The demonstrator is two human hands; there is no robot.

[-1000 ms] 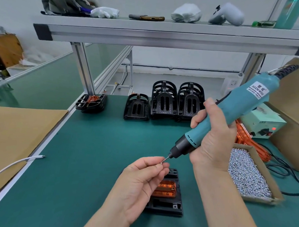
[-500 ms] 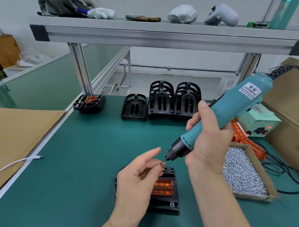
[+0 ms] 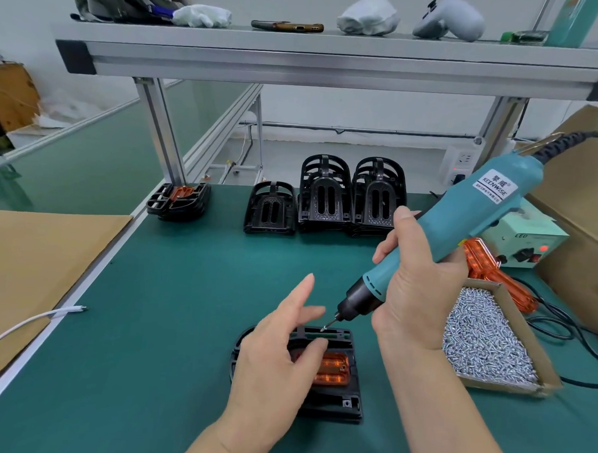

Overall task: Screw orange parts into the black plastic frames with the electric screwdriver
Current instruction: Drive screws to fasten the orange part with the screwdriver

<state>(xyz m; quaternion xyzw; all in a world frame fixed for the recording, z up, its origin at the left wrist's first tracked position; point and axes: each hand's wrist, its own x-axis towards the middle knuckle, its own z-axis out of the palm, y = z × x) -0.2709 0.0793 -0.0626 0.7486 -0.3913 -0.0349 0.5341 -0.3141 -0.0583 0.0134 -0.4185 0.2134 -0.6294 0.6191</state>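
Over the frame, right hand gripped the tilted screwdriver, left hand spread, gripping nothing; the slanted bit could slip or drive crooked.

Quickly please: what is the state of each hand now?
Left hand: open, holding nothing, over the black frame.
Right hand: closed around the electric screwdriver.

A factory assembly bench: green mat, aluminium-framed shelf, stacked black frames, boxed screws.

The electric screwdriver label reads "KEENWISE"; the pale green box reads "LED".
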